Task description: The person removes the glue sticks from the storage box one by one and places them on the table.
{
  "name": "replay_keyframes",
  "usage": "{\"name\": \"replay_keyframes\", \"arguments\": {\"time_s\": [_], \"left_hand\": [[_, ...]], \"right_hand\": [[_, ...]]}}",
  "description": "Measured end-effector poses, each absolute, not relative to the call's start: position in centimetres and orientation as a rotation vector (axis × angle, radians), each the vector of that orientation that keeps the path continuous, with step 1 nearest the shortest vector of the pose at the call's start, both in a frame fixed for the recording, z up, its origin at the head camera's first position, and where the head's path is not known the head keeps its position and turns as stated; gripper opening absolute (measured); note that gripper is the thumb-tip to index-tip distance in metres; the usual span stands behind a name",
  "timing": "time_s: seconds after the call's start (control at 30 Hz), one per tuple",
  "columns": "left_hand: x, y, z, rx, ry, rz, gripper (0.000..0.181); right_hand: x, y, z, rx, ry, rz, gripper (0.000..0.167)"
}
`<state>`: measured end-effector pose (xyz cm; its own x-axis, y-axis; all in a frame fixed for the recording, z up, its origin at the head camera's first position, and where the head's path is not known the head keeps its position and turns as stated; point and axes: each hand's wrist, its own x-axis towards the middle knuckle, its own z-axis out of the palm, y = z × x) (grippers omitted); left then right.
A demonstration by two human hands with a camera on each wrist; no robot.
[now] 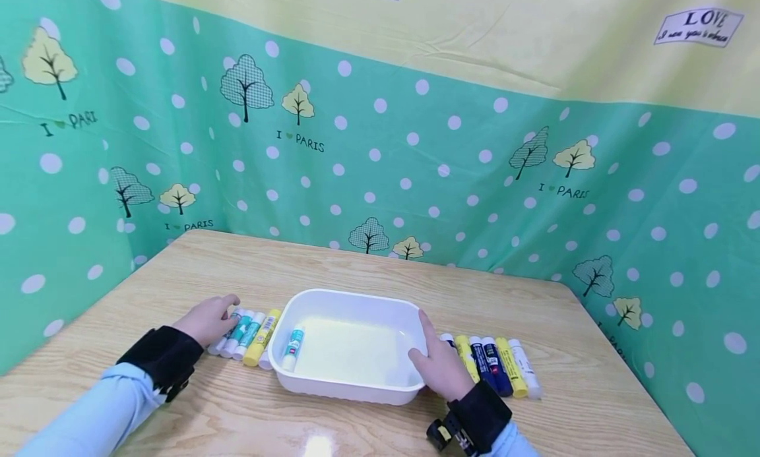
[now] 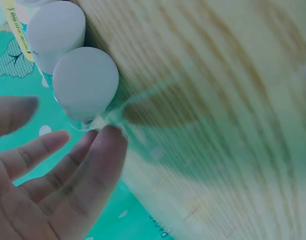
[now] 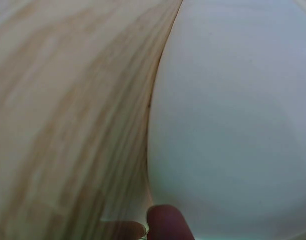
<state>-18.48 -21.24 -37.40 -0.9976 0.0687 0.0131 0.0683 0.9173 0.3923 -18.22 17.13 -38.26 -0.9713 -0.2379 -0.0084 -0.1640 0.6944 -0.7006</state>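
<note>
My left hand [image 1: 209,320] is over the outer end of a left-hand row of glue sticks. In the left wrist view its fingers [image 2: 105,155] reach toward the white end of the outermost glue stick [image 2: 85,82], with the thumb apart; contact is unclear. Beside it lie teal-and-white glue sticks [image 1: 245,338] and a yellow glue stick [image 1: 261,338]. A white plastic basin [image 1: 350,390] stands between my hands, with one teal-and-white glue stick [image 1: 293,348] inside at its left. My right hand [image 1: 444,365] holds the basin's right rim, thumb over the edge.
Right of the basin, partly behind my right hand, lies a second row: navy glue sticks [image 1: 497,368], a yellow glue stick [image 1: 512,369] and a white glue stick [image 1: 525,369]. All rest on a wooden table [image 1: 249,421]. A green patterned cloth [image 1: 368,160] hangs behind.
</note>
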Motion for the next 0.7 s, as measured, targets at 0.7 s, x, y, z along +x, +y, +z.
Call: {"name": "replay_keyframes", "arguments": {"time_s": [0.7], "left_hand": [[-18.6,-19.3,-36.9,0.074,3.135,0.607,0.088]], "right_hand": [[-18.2,17.1,-38.3,-0.343,2.814,-1.125,0.067]]}}
